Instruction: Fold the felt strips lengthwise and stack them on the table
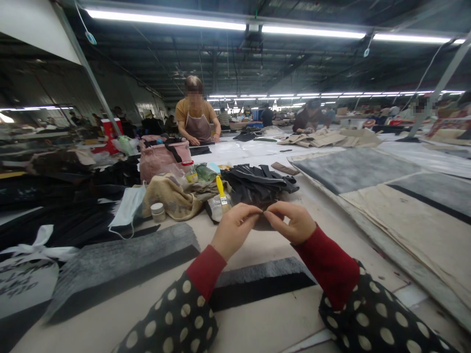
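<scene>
My left hand (235, 226) and my right hand (289, 220) meet fingertip to fingertip above the table, both pinched closed. Between them a small dark piece of material (263, 224) hangs down, mostly hidden by my fingers. Just beyond them lies a loose pile of black strips (257, 180). Under my wrists a grey-and-black strip (262, 285) is flat on the table. To the left of my left hand is a brush with a yellow handle (221, 189), its bristles resting by a whitish object.
Left of centre stand a small jar (158, 212), a crumpled tan cloth (176, 198), a red-lidded jar (190, 171) and a pink bag (162, 159). A face mask (128, 208) lies nearby. Large grey sheets (356, 169) cover the right side. A person in an apron (198, 125) works across the table.
</scene>
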Motion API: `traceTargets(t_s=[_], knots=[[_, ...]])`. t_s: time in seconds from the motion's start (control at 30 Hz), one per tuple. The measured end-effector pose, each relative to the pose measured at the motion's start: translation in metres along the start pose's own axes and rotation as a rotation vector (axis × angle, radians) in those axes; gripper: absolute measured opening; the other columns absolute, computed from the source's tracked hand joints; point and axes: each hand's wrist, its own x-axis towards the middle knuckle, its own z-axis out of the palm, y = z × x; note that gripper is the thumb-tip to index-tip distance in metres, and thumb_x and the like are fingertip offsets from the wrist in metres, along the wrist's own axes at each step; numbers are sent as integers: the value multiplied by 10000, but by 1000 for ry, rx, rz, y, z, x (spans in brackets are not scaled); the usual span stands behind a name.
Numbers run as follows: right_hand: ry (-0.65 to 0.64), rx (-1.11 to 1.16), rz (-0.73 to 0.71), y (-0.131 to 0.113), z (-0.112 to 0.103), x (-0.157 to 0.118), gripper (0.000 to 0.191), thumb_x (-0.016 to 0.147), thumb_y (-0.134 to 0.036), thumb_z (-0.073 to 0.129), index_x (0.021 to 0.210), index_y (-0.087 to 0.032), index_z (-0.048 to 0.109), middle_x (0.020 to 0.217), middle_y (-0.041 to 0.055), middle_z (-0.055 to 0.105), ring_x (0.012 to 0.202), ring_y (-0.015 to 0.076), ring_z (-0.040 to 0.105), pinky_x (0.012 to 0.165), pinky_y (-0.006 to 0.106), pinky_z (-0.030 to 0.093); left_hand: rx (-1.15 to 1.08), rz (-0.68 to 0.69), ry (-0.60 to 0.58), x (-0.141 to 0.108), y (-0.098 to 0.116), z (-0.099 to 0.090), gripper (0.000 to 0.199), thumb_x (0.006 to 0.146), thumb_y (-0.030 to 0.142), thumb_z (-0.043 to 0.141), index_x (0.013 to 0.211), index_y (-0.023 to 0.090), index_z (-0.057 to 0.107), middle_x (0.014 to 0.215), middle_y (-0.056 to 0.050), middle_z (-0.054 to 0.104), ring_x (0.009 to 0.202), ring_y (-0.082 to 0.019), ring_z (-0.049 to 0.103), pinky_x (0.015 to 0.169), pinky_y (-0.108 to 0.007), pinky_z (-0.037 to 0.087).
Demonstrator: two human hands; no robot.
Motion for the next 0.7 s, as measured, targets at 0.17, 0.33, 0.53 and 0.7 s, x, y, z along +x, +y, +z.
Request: traceTargets(t_s=[0.17, 0.33, 0.53, 0.7], knots=[[2, -144, -126, 5, 4, 2, 168, 774, -191, 419, 685, -147, 555, 614, 25, 548, 543, 96, 447, 536, 220, 355, 39, -4, 11, 0, -2, 0, 134, 772, 142, 500, 843, 166, 611, 799, -14, 584, 766, -110, 522, 717, -220, 424], [47, -285, -214, 8, 7, 3, 192, 775, -182, 390, 635, -148, 517, 593, 35, 501, 580, 122, 430, 565, 246, 335, 56, -16, 24, 1, -3, 1, 120, 766, 141, 508, 834, 167, 603, 801, -12, 582, 771, -113, 523, 723, -227, 427], [-167, -336, -60, 0, 2, 2, 201, 773, -208, 408, 669, -152, 571, 619, 20, 537, 582, 106, 463, 562, 226, 323, 59, 19, -11, -3, -8, 6, 119, 766, 131, 503, 832, 167, 595, 791, -14, 575, 773, -119, 523, 728, -244, 432], [-318, -456, 26, -10, -13, 6, 252, 799, -247, 386, 725, -173, 615, 680, 31, 599, 627, 121, 511, 568, 230, 319, 6, 39, -7, -4, -3, 6, 174, 769, 116, 486, 911, 174, 568, 913, -28, 541, 774, -106, 525, 707, -228, 451]])
